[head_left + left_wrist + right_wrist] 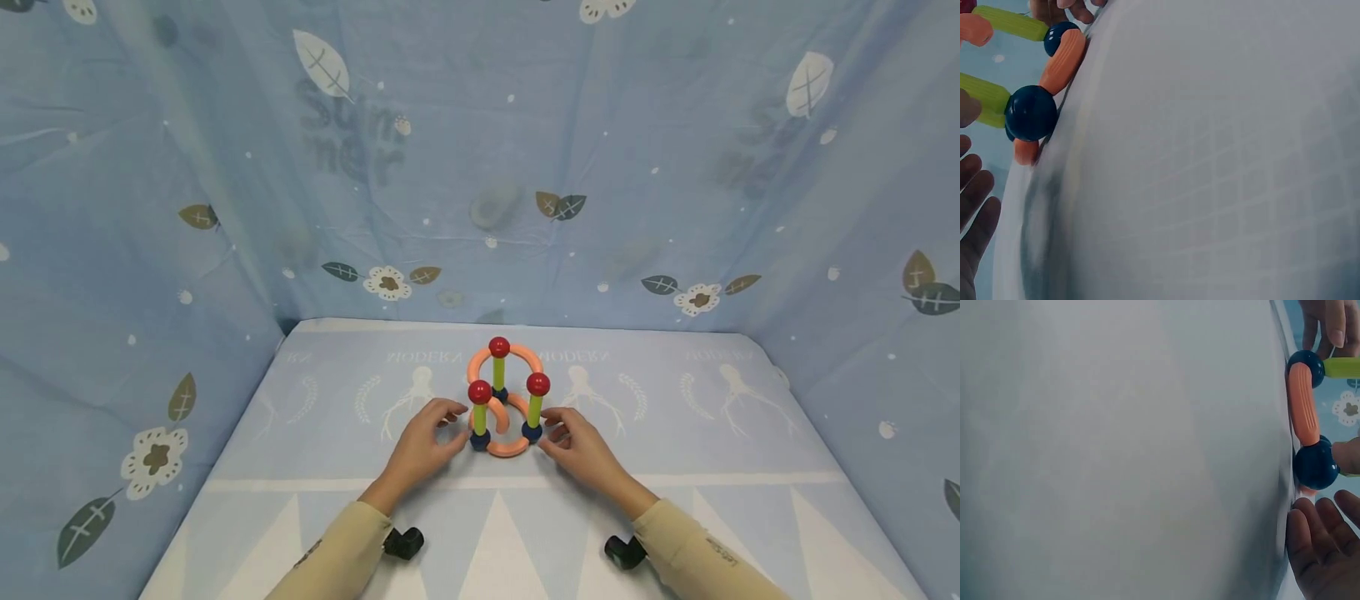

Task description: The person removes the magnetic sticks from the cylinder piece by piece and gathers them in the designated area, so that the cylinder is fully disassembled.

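Observation:
A toy of rods and balls stands on the table between both hands. Three upright green rods point(535, 412) carry red balls point(479, 392) on top and stand on dark blue balls point(480, 440). Curved orange rods point(508, 448) link the bases; another forms an arch point(528, 357) at the back. My left hand point(422, 446) is beside the front left post, fingers loosely bent and apart from the thumb. Opposite it, my right hand point(583, 452) is at the front right post in a similar pose. Whether either thumb touches the toy, I cannot tell.
Patterned pale cloth covers the table point(360, 517). Blue printed curtains point(480, 167) hang behind it and along both sides. Small black devices point(403, 543) sit by the wrists.

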`<state>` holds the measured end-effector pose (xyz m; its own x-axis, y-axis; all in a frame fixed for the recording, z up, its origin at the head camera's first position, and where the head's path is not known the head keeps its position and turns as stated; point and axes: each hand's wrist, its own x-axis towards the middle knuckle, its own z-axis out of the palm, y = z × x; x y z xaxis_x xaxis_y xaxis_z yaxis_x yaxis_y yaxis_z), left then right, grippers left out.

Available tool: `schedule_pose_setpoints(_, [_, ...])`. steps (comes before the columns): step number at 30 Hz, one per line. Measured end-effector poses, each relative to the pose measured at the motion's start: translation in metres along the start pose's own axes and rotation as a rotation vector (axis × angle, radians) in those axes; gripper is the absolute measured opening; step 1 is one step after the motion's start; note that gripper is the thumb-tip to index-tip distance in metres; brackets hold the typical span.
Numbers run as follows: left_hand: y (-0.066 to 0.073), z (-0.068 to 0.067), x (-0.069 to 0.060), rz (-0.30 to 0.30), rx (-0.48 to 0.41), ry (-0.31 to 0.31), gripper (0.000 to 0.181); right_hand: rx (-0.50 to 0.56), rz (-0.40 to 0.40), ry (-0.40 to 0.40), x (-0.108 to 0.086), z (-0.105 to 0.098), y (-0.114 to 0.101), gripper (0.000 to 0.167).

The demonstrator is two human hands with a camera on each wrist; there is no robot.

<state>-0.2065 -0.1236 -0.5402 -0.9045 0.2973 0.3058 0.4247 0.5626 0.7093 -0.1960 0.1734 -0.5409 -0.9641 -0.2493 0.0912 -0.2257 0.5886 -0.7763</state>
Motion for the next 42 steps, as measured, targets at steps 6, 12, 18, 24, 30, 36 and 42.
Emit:
schedule_pose_setpoints(6, [-0.001, 0.007, -0.003, 0.001, -0.008, -0.064, 0.035, -0.014, 0.009, 0.011, 0.002, 0.005, 0.001, 0.039])
schedule_pose_setpoints(12, [-0.001, 0.012, -0.003, 0.0, 0.001, -0.081, 0.027, -0.02, 0.031, 0.034, 0.004, 0.009, 0.001, 0.035])
schedule_pose_setpoints(18, [-0.002, 0.015, -0.002, -0.03, -0.025, -0.102, 0.026, -0.05, 0.055, 0.039, 0.007, 0.012, -0.002, 0.033])
schedule_pose_setpoints(24, [0.0, 0.018, -0.002, -0.047, -0.068, -0.101, 0.024, -0.066, 0.076, 0.049, 0.008, 0.011, -0.002, 0.032])
schedule_pose_setpoints(30, [0.006, 0.025, -0.004, -0.056, -0.084, -0.072, 0.023, -0.076, 0.059, 0.06, 0.012, 0.008, 0.003, 0.032])
schedule_pose_setpoints(36, [0.013, 0.034, -0.007, -0.076, -0.096, -0.056, 0.022, -0.076, 0.058, 0.07, 0.016, 0.003, 0.006, 0.032])
schedule_pose_setpoints(42, [0.02, 0.042, -0.008, -0.067, -0.095, -0.044, 0.022, -0.086, 0.072, 0.081, 0.02, -0.001, 0.01, 0.034])
